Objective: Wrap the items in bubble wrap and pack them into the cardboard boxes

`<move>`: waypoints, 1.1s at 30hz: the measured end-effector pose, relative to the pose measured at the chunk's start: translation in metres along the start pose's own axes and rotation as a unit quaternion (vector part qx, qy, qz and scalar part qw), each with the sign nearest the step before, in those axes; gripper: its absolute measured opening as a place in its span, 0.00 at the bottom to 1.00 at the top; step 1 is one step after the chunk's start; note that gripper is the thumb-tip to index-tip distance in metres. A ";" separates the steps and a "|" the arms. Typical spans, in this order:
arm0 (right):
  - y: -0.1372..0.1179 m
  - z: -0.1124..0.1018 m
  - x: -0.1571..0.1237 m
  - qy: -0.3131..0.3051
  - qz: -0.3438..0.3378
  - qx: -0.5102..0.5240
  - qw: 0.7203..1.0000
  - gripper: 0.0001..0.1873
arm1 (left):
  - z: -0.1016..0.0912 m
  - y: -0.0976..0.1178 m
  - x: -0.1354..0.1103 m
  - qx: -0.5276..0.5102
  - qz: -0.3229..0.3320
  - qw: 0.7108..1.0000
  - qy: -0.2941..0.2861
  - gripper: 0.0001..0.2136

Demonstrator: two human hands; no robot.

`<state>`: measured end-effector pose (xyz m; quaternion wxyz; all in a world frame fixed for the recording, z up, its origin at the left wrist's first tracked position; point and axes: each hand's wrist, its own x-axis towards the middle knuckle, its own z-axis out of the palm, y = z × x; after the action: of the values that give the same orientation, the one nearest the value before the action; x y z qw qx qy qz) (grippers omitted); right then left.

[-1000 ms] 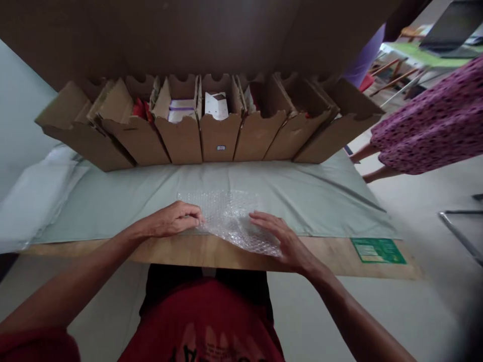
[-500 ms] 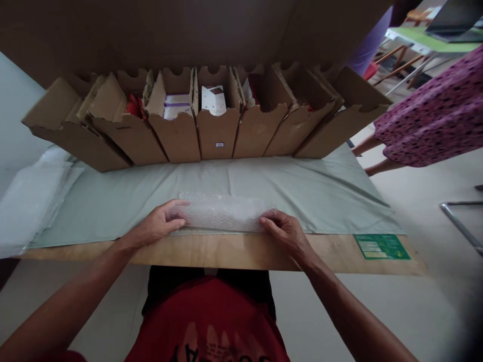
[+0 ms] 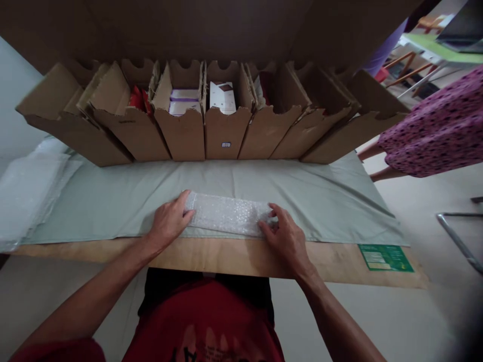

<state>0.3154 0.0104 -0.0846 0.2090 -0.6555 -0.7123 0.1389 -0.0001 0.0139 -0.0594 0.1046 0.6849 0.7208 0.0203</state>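
A flat, folded strip of bubble wrap [image 3: 228, 215] lies on the pale green cloth near the table's front edge. My left hand [image 3: 170, 217] grips its left end between thumb and fingers. At the opposite end, my right hand [image 3: 284, 232] pinches the wrap, thumb on the near side and fingers curled over the far side. Whether anything is inside the wrap, I cannot tell.
Several cardboard bins [image 3: 223, 134] stand in a row behind the wrap, some holding boxes and red packets. Loose bubble wrap sheets [image 3: 28, 193] lie at the left. A green card [image 3: 385, 257] is at the right edge. A person in a pink skirt [image 3: 433, 130] stands beyond the table.
The bubble wrap now lies flatter and slightly tilted, its right end nearer to me. My left hand has moved up along its end; my right hand's fingers have spread a little.
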 end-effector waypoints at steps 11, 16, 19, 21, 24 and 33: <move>-0.003 -0.014 0.061 -0.115 -0.056 -0.087 0.988 0.14 | -0.010 -0.006 0.004 0.042 -0.005 0.999 0.000 0.23; -0.008 -0.014 0.065 -0.150 -0.082 -0.031 0.985 0.02 | -0.013 -0.012 0.015 -0.023 -0.005 0.999 -0.030 0.13; -0.007 -0.020 0.053 -0.136 -0.093 0.046 0.985 0.02 | -0.012 -0.016 0.019 -0.054 0.031 0.998 -0.027 0.13; -0.005 -0.026 0.039 -0.142 -0.078 0.117 0.980 0.01 | -0.014 -0.019 0.021 -0.074 0.059 0.995 -0.029 0.12; -0.005 -0.034 0.009 -0.161 -0.055 0.216 0.961 0.12 | -0.024 -0.017 0.028 -0.101 0.058 0.992 -0.045 0.08; -0.048 0.003 -0.062 -0.115 0.003 0.257 0.960 0.34 | -0.034 0.036 0.090 -0.076 0.174 0.979 0.073 0.32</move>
<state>0.2751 -0.0564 -0.0713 0.2865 -0.5616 -0.6697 0.3925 0.0253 0.1088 -0.0313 0.0987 0.7867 0.5923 0.1432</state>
